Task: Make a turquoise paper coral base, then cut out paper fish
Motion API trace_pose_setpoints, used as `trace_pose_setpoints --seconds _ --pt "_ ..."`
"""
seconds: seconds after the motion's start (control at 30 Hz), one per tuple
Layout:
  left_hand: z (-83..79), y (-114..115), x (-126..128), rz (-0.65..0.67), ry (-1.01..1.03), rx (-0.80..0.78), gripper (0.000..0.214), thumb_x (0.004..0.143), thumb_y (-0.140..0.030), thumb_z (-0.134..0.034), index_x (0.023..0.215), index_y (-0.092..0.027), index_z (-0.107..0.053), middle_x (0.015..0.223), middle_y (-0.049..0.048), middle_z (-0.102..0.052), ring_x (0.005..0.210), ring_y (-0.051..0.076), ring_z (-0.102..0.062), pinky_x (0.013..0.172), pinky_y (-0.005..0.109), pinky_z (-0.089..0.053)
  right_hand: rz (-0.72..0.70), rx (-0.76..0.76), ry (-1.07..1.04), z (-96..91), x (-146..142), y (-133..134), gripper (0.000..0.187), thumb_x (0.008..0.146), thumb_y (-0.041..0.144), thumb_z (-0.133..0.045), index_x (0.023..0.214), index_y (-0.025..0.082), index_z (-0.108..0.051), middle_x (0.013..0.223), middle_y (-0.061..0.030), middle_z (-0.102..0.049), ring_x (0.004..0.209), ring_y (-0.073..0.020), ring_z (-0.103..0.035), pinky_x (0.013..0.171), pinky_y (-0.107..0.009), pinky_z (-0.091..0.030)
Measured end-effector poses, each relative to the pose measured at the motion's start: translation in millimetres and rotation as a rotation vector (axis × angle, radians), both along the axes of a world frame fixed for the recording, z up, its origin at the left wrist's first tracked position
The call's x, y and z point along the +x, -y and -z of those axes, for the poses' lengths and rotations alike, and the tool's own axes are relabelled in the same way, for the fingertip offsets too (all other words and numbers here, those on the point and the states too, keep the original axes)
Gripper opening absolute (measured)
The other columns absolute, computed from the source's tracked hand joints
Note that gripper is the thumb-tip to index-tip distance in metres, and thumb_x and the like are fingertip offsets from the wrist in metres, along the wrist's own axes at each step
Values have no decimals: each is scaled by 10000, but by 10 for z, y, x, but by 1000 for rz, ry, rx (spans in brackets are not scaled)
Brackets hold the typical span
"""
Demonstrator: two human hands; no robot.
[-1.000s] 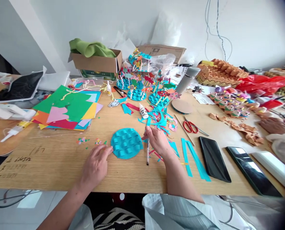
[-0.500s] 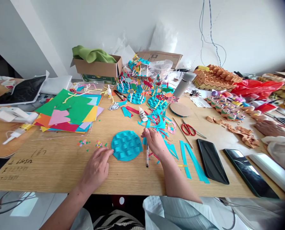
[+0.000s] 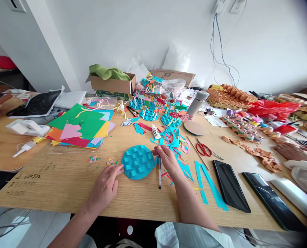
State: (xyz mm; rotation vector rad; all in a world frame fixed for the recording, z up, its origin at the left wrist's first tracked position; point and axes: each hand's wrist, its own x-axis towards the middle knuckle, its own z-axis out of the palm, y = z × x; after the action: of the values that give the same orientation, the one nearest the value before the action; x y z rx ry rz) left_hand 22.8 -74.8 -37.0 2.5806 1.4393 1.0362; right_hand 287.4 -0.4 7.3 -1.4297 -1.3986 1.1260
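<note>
A round blue paper disc covered in raised paper loops lies flat on the table between my hands. My left hand rests at its left edge, fingers stretched out and fingertips touching the rim. At the upper right rim, my right hand has thumb and fingers pinched together on the disc's edge. A pen lies just under that hand. Blue paper scraps are scattered beside it, and a small white glue bottle lies beyond the disc. Tiny coloured paper bits sit near my left fingers.
Coloured paper sheets are stacked at left. Finished blue discs with paper fish stand at the back. To the right lie red scissors, a cardboard disc, and phones. Another person's hand is at far right.
The camera view has tilted up slightly, so the table sits lower in the picture. My right fingertips have come down closer to the disc's rim; my left hand stays beside it.
</note>
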Motion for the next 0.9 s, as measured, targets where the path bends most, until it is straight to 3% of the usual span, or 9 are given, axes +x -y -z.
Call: trace_pose_setpoints --seconds 0.17,0.43,0.57,0.73,0.83,0.9 --pt "-4 -17 -14 -1 -7 57 680 799 36 -360 1436 -202 -355 1013 29 -758 1054 209 -656 945 410 -529 11 -101 -342 14 -40 17 356 713 451 -725 938 200 -609 959 -50 -684 752 -158 -668 703 -313 -554" --pt "-22 -23 -3 -5 -15 59 600 804 29 -358 1355 -191 -447 1003 31 -758 1088 214 -645 936 399 -539 35 -129 -381 43 -72 37 380 604 242 -766 953 184 -627 873 7 -612 637 -89 -558 559 -214 -454" --pt "-29 -15 -30 -16 120 26 540 795 9 -366 1266 -203 -527 1012 37 -752 1069 202 -657 935 388 -540 93 -134 -419 20 -89 28 411 557 241 -779 936 179 -635 834 16 -601 585 -82 -521 519 -216 -407" --pt "-225 -144 -127 -129 589 -250 290 855 -242 -508 1117 -191 -623 1106 91 -719 1041 236 -674 923 398 -534 44 -126 -620 -60 -46 23 459 509 260 -848 926 200 -665 819 16 -622 608 -102 -540 528 -228 -413" --pt "-474 -320 -137 -159 876 -574 336 815 -450 -608 1000 -178 -676 1083 110 -720 1047 271 -665 909 386 -523 -82 -154 -706 -108 -38 42 443 508 227 -875 912 197 -696 794 11 -633 644 -105 -558 562 -219 -432" --pt "-617 -435 -113 -79 968 -822 394 759 -506 -660 958 -170 -703 1024 111 -733 970 272 -679 860 379 -526 -146 -175 -724 -123 -48 56 423 518 208 -881 904 194 -709 792 9 -640 650 -99 -559 564 -207 -429"
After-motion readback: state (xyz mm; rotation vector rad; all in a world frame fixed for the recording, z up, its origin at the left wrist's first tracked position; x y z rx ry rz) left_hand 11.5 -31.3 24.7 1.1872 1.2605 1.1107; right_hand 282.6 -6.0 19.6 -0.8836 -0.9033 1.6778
